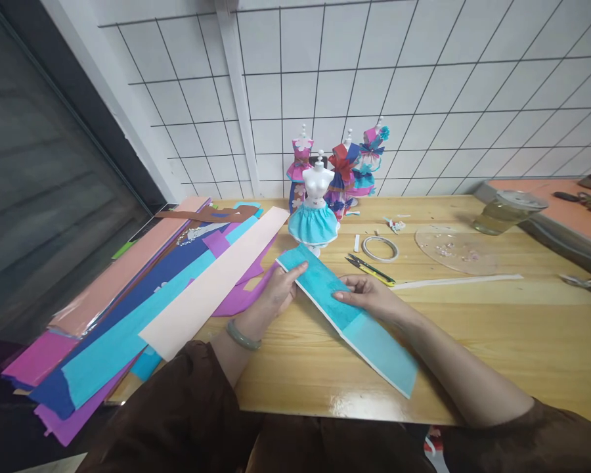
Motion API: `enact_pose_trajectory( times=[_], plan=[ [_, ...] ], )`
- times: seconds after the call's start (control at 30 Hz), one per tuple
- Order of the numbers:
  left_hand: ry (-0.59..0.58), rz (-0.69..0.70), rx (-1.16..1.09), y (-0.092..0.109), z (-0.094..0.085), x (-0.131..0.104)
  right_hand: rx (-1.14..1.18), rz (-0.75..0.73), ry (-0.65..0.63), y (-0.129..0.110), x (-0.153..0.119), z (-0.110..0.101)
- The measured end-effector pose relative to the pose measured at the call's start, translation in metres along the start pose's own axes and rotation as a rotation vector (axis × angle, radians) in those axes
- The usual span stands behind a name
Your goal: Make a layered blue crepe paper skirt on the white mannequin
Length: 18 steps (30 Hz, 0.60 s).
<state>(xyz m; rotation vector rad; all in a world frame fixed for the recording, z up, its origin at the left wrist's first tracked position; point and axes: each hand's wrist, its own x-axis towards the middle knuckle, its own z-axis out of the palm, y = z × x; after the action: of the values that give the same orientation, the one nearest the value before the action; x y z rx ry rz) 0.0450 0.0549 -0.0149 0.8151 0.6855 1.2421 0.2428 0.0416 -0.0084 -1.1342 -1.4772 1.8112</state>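
Note:
A long turquoise crepe paper strip (325,292) with a white edge along its left side lies slantwise between my hands. My left hand (282,289) pinches its upper left edge, thumb on top. My right hand (362,293) grips the right edge near the middle, fingers bent over it. The strip's lower end looks paler and thinner. Just beyond stands a small white mannequin (318,180) in a gathered turquoise skirt (314,225). Yellow-handled thread snips (372,270) and a roll of white tape (380,248) lie beyond my right hand.
Coloured paper sheets (217,282) are piled on the left. Dressed mannequins (342,161) stand against the tiled wall. To the right are a clear plate (448,249) with small beads, a lidded cup (507,211) and a white strip (458,282). The wooden table's (325,404) front edge is close to my body.

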Motion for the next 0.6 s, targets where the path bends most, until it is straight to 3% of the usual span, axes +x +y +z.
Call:
enact_pose_trajectory(
  times=[0.3, 0.6],
  plan=[
    [0.085, 0.063, -0.035, -0.005, -0.010, 0.006, -0.107, 0.038, -0.022, -0.007, -0.003, -0.011],
    [0.216, 0.082, 0.099, -0.009, -0.022, 0.015, -0.317, -0.082, 0.045, -0.012, -0.006, -0.041]
  ],
)
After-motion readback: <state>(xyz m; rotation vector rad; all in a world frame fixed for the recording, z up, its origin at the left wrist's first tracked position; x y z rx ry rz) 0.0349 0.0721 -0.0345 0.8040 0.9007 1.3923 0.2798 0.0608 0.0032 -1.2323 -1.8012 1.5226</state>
